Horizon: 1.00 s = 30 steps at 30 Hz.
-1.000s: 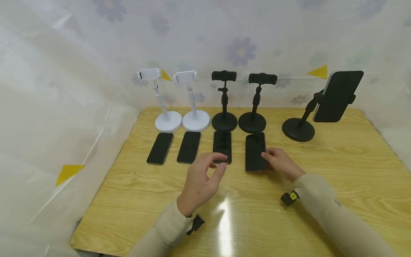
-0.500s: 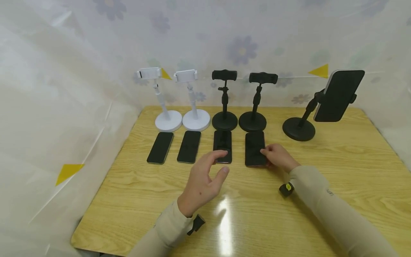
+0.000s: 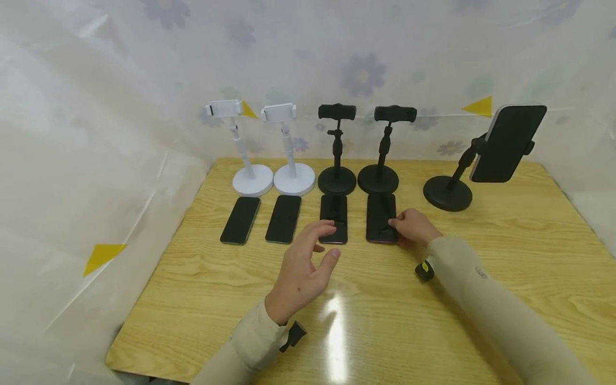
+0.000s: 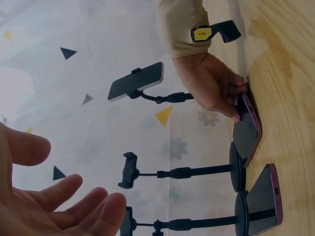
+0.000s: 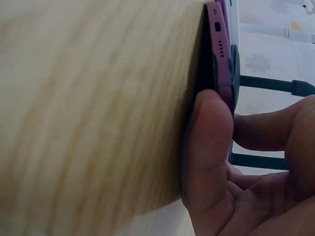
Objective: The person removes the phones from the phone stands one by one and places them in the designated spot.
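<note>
My right hand (image 3: 415, 229) pinches the right edge of a dark-screened phone (image 3: 380, 216), thumb on the screen side and fingers beneath. The phone lies screen up, just in front of a black phone stand (image 3: 383, 149). In the right wrist view the phone's purple edge (image 5: 220, 44) shows a port, with a dark gap between it and the table. My left hand (image 3: 300, 272) hovers with loosely bent fingers and holds nothing. From the head camera its fingertips overlap the third phone (image 3: 333, 207), which lies before another black stand (image 3: 337, 149).
Two white phone stands (image 3: 291, 149) stand at the back left, with two flat phones (image 3: 283, 219) before them. At the right a black stand (image 3: 447, 193) carries an upright phone (image 3: 507, 144). A flowered sheet (image 3: 298, 48) hangs behind the wooden table (image 3: 216, 305).
My right hand has pushed the pinched phone away from me, towards the black stand's base and level with the other phones. The left hand has barely moved.
</note>
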Each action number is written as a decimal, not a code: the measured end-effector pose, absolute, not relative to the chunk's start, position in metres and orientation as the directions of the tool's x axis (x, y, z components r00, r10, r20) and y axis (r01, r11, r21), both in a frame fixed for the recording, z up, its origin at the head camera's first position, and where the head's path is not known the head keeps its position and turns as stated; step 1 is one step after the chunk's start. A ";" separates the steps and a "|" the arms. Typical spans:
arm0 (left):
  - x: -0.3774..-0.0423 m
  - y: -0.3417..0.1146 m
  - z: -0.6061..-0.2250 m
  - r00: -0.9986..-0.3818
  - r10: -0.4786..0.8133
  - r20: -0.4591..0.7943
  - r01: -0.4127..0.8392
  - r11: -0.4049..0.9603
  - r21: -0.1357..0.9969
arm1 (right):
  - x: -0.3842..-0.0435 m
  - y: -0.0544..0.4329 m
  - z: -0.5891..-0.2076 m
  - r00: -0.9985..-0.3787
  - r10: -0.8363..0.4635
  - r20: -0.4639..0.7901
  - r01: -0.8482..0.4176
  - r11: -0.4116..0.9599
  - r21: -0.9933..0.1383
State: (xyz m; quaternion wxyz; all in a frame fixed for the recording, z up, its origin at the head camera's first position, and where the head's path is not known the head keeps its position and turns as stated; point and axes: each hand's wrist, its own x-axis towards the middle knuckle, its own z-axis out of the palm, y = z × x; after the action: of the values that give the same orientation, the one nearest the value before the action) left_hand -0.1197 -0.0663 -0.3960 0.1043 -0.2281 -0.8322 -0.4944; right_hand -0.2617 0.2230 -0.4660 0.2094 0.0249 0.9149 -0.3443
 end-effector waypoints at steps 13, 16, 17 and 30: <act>-0.118 -0.070 -0.397 -0.885 0.273 0.377 0.462 0.423 0.779 | -0.270 0.220 -0.453 -0.913 -0.113 -0.391 0.122 0.841 -0.528; -0.118 -0.070 -0.397 -0.886 0.276 0.372 0.460 0.418 0.784 | -0.271 0.219 -0.452 -0.912 -0.134 -0.389 0.086 0.862 -0.499; -0.118 -0.070 -0.398 -0.886 0.277 0.372 0.459 0.415 0.786 | -0.271 0.219 -0.452 -0.911 -0.142 -0.387 0.073 0.868 -0.491; -0.117 -0.070 -0.401 -0.888 0.294 0.354 0.449 0.389 0.804 | -0.272 0.220 -0.457 -0.923 -0.116 -0.366 0.079 0.876 -0.475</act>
State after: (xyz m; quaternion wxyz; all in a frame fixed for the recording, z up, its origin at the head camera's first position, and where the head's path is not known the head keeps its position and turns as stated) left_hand -0.1171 -0.0696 -0.4010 0.0769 -0.2238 -0.8299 -0.5052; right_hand -0.2721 0.2200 -0.4569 0.1955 -0.0098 0.9487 -0.2485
